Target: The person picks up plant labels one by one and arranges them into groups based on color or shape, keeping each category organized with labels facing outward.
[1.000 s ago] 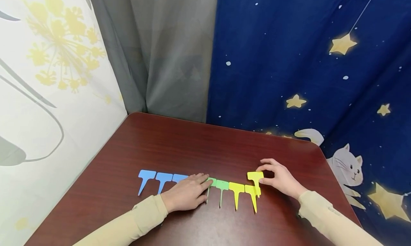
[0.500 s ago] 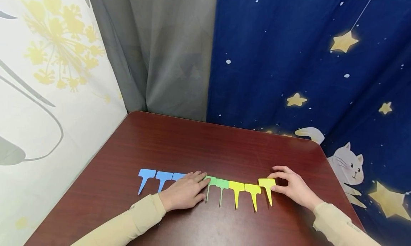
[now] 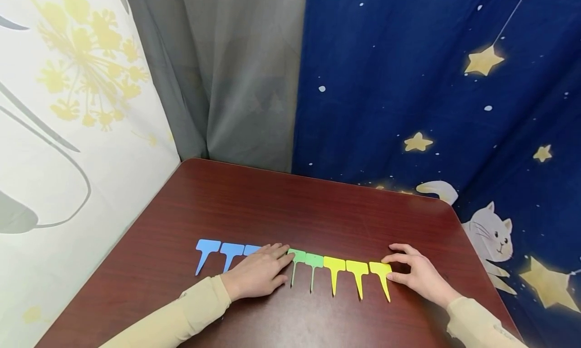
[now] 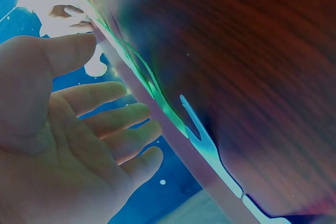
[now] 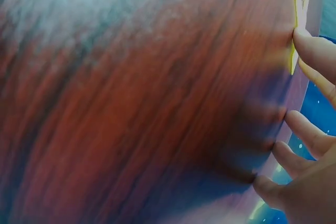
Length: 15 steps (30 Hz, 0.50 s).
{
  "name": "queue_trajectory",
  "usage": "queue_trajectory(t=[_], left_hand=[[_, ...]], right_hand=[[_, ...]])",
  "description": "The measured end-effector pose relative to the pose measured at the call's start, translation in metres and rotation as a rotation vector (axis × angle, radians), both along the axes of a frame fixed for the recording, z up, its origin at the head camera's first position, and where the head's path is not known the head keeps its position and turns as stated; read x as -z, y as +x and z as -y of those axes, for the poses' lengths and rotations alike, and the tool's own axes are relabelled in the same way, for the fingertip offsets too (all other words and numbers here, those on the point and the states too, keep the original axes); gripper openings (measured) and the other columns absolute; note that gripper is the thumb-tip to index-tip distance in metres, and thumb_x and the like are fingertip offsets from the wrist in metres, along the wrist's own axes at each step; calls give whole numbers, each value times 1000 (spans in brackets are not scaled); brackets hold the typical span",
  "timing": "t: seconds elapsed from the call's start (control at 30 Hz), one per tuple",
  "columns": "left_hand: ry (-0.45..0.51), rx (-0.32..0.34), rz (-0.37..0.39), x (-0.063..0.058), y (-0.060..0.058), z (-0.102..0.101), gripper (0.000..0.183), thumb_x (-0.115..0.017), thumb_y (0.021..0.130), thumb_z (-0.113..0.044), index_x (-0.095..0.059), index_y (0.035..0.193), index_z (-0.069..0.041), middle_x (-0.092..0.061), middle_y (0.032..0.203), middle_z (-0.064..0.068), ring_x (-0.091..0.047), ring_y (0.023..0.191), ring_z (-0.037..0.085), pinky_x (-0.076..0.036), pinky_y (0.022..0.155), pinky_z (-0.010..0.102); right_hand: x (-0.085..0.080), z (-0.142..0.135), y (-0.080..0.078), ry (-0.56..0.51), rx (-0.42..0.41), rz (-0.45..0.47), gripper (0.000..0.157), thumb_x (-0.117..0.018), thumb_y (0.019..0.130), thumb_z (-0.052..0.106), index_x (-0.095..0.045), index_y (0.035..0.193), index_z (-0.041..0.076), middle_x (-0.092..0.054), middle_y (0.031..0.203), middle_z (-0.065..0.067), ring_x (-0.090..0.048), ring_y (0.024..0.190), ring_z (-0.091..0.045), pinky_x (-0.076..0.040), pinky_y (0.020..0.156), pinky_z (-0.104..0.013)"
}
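Observation:
T-shaped plastic plant labels lie in a row on the table. At its left are blue plant labels (image 3: 208, 245), one partly covered by my left hand (image 3: 258, 271). That hand lies over the row with its fingers relaxed, palm visible in the left wrist view, fingertips by the green plant labels (image 3: 314, 260). Yellow plant labels (image 3: 334, 263) follow to the right. At the row's right end, the thumb and index finger of my right hand (image 3: 419, 273) pinch the edge of the last yellow plant label (image 3: 381, 268). In the right wrist view its other fingertips touch the tabletop.
The dark red wooden table (image 3: 272, 207) reaches back to a grey curtain (image 3: 254, 85) and a blue star-patterned curtain (image 3: 363, 111). A white patterned curtain (image 3: 68, 151) hangs along the left side.
My right hand has moved the last yellow label rightward and toward me, from overlapping its neighbour to lying beside it in the row. The left hand has hardly moved.

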<state>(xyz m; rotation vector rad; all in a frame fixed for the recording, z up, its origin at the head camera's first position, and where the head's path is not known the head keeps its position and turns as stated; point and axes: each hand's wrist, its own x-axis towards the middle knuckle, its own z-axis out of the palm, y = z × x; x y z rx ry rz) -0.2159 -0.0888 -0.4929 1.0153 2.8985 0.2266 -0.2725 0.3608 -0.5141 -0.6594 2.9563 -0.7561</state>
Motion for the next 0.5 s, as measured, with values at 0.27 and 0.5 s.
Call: queue_trajectory(t=[0.27, 0.5], left_hand=[[-2, 0, -1, 0, 0, 0, 54, -57, 103, -35, -49, 150, -9, -42, 155, 16, -38, 144, 32, -31, 117, 44], [11, 6, 2, -1, 1, 2, 54, -57, 103, -34, -49, 149, -7, -42, 155, 17, -38, 144, 32, -31, 117, 45]], right_hand=[[0, 2, 1, 2, -6, 3, 28, -87, 80, 30, -76, 105, 38, -55, 139, -6, -50, 126, -34, -46, 97, -60], [2, 2, 2, -4, 1, 26, 27, -85, 82, 32, -76, 106, 39, -55, 140, -6, -50, 126, -35, -46, 98, -60]])
